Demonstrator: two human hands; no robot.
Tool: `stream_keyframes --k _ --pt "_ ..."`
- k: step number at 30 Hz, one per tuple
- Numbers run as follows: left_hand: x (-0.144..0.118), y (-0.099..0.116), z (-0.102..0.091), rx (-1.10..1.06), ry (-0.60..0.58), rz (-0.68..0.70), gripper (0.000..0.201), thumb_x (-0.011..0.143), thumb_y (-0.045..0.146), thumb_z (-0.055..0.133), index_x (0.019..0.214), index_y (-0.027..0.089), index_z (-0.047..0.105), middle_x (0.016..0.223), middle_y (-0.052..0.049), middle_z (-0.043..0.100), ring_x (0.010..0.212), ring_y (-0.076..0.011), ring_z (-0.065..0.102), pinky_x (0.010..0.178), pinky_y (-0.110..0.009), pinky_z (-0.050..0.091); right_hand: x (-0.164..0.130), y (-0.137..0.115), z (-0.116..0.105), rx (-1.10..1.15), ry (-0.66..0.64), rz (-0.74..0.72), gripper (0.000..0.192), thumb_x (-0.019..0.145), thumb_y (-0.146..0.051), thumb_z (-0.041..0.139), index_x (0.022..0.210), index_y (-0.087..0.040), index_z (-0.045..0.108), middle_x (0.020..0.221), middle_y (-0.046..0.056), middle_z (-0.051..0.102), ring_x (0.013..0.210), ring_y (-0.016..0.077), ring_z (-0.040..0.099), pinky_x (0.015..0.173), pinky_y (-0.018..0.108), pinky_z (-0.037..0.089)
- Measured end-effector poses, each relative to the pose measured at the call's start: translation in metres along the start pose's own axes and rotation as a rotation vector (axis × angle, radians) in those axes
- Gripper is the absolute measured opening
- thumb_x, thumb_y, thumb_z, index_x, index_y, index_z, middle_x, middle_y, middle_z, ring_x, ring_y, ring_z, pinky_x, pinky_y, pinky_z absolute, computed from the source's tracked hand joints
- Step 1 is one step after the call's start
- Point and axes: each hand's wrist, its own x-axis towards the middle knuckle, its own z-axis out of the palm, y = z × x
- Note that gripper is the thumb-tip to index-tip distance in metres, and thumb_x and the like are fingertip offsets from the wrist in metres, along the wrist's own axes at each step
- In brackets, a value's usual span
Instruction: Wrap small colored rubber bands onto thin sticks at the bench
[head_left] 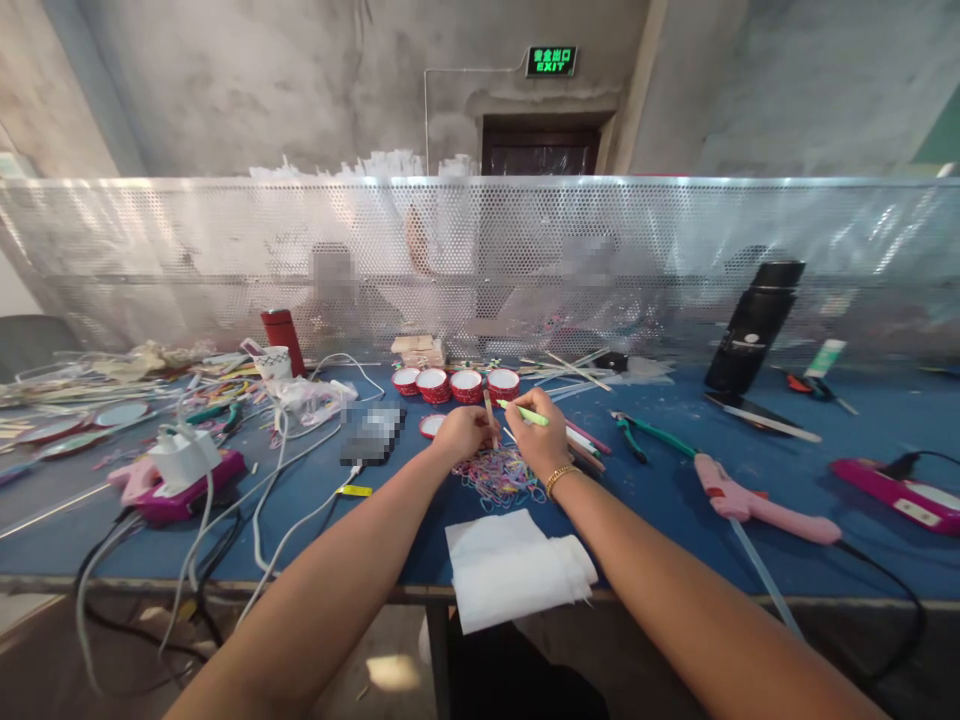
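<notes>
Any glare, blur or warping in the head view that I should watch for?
Head view: strong fisheye bends the perforated screen and table edge; glare runs along the screen's top; a pixelated patch hides one item; left hand and right hand are sharp.

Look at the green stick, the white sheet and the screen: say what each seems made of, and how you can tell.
Green stick, held in the right hand: probably smooth plastic or painted wood, its colour bright and even. White sheet: soft matte cloth or tissue, folded and limp over the table edge. Screen: likely metal, shiny and punched with small holes.
</notes>
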Motion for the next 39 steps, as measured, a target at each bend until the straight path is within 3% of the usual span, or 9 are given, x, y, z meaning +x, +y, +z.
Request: stream_keyframes --k 5,9,16,24,30,39 --pt "-0.005 0.008 0.002 -0.06 0.009 -0.015 0.009 0.076 0.009 0.074 0.072 0.014 0.068 0.06 0.002 0.066 0.054 -0.0099 0.061 0.057 -0.02 0.049 -0.001 -0.002 0.002 0.081 -0.058 -0.028 0.015 0.088 -0.038 0.058 0.088 -0.024 0.065 0.078 0.002 0.072 0.072 0.0206 0.067 0.072 0.032 0.051" --pt "-0.007 0.009 0.002 -0.03 0.026 -0.024 0.009 0.078 0.008 0.071 0.073 0.014 0.068 0.061 0.002 0.066 0.054 -0.0099 0.061 0.057 -0.02 0.048 0.0 -0.001 0.002 0.079 -0.028 0.005 0.015 0.082 -0.036 0.061 0.089 -0.024 0.066 0.084 0.004 0.075 0.077 0.0226 0.069 0.074 0.034 0.054" --pt "-0.004 0.003 0.0 -0.014 0.005 -0.022 0.004 0.08 0.012 0.07 0.077 0.015 0.069 0.064 0.001 0.069 0.061 -0.0126 0.066 0.06 -0.021 0.05 0.003 -0.006 -0.005 0.032 0.015 0.041 0.027 0.088 -0.044 0.058 0.07 -0.025 0.056 0.065 0.001 0.066 0.064 0.0186 0.062 0.065 0.03 0.047" --pt "-0.007 0.01 0.002 -0.032 0.034 -0.064 0.014 0.073 0.018 0.082 0.076 0.015 0.069 0.067 0.0 0.071 0.061 -0.0125 0.066 0.062 -0.023 0.052 0.003 -0.01 -0.001 0.253 -0.052 0.114 0.02 0.08 -0.042 0.063 0.084 -0.022 0.063 0.075 0.002 0.07 0.064 0.0181 0.061 0.061 0.029 0.048" --pt "-0.005 0.006 0.002 -0.037 0.011 -0.013 0.006 0.08 0.01 0.069 0.076 0.014 0.068 0.066 0.0 0.07 0.057 -0.0107 0.064 0.057 -0.02 0.048 0.002 -0.004 -0.002 0.146 -0.055 0.137 0.015 0.077 -0.037 0.062 0.072 -0.025 0.054 0.064 0.001 0.067 0.056 0.0172 0.058 0.055 0.028 0.043" --pt "-0.003 0.001 0.0 0.04 0.013 0.033 0.008 0.079 0.018 0.074 0.073 0.014 0.069 0.063 0.0 0.068 0.055 -0.01 0.06 0.054 -0.019 0.044 -0.001 -0.005 0.001 0.118 -0.096 0.115 0.014 0.079 -0.036 0.06 0.072 -0.026 0.054 0.066 0.0 0.068 0.06 0.0188 0.06 0.059 0.03 0.046"
